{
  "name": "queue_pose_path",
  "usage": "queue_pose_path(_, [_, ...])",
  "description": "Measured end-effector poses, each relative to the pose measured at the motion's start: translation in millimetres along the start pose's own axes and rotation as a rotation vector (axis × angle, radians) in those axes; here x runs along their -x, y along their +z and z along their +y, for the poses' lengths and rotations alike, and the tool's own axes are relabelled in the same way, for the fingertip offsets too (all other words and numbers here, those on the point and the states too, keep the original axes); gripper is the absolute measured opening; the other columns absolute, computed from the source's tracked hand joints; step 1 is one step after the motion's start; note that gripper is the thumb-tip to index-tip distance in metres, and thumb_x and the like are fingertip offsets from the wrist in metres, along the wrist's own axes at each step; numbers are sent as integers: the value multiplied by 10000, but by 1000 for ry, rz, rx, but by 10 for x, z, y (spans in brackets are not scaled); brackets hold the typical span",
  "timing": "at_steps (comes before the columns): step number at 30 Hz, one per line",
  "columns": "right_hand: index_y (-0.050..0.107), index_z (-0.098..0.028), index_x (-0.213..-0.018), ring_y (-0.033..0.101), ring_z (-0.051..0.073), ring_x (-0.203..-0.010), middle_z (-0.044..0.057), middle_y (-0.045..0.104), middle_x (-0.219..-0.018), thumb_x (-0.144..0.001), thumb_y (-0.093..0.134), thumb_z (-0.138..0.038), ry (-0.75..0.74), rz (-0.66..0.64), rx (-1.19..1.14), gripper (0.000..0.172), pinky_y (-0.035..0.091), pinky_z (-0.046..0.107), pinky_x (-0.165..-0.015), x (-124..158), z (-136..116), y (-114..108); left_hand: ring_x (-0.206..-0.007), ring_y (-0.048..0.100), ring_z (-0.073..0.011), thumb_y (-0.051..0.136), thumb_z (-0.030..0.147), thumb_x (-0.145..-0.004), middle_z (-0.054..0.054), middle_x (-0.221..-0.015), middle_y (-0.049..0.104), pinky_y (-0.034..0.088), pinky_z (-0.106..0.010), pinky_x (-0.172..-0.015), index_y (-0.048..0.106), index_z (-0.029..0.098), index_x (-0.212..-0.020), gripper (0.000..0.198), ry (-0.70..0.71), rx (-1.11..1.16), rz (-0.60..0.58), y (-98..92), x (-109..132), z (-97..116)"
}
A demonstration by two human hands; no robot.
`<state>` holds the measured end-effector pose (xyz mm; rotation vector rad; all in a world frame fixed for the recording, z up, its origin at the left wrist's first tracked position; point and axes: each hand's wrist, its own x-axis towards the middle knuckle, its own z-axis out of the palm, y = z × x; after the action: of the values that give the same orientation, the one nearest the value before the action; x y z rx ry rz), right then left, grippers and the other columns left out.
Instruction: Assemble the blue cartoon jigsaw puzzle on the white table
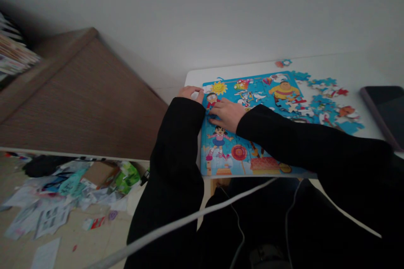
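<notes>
A partly filled jigsaw puzzle [239, 153] with cartoon figures on blue lies on the white table. My left hand [191, 93] is at its upper left edge, fingers curled and their tips touching the border beside the sun picture. My right hand [229, 114] reaches across the left part, fingers bent down between the figure in red and the girl in a pink top. Whatever lies under those fingertips is hidden. Loose puzzle pieces [322, 103] lie in a heap over and beyond the board's right side. A few more pieces [283, 63] sit above the board.
A dark phone [386, 113] lies at the table's right. A white cable [189, 217] crosses in front of my body. To the left stands a brown wooden cabinet [85, 105], with papers, bags and a cardboard box [100, 173] on the floor. A wall [202, 17] rises behind.
</notes>
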<state>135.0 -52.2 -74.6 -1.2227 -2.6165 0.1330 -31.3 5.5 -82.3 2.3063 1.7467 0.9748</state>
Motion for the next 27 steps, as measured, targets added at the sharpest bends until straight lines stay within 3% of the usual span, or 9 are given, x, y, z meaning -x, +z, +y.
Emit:
queue_pose_path(14, [685,-162,-1010,530,220,-918,98,659,-974,-824,554,-381,33,46,-175,315,390,333,-815,7,59,83,-932,597,-197,519,265,-812,-44,-925,683,454,-318,-878,677,202,-829,170,-9,10,19,22,-8,-17])
queue_pose_path(21, [700,-201,-956,573,169,-745,48,684,-886,-836,489,-298,209,282,-352,261,419,306,-715,-7,185,48,-950,587,-197,524,274,-810,-21,-928,679,446,-309,-883,678,231,-828,161,-39,4,22,14,7,2])
queue_pose_path(24, [703,-194,-957,574,167,-721,51,683,-885,-804,509,-252,261,266,-383,254,424,303,-696,-6,244,22,-952,583,-196,524,282,-812,-19,-926,674,443,-303,-881,675,236,-826,158,-42,9,21,30,2,-15])
queue_pose_path(27, [694,-186,-959,585,188,-790,60,684,-906,-784,556,-299,217,223,-367,250,427,327,-757,-4,258,24,-945,582,-197,523,277,-808,-25,-920,673,441,-305,-879,672,226,-810,157,-38,8,32,44,-5,-31])
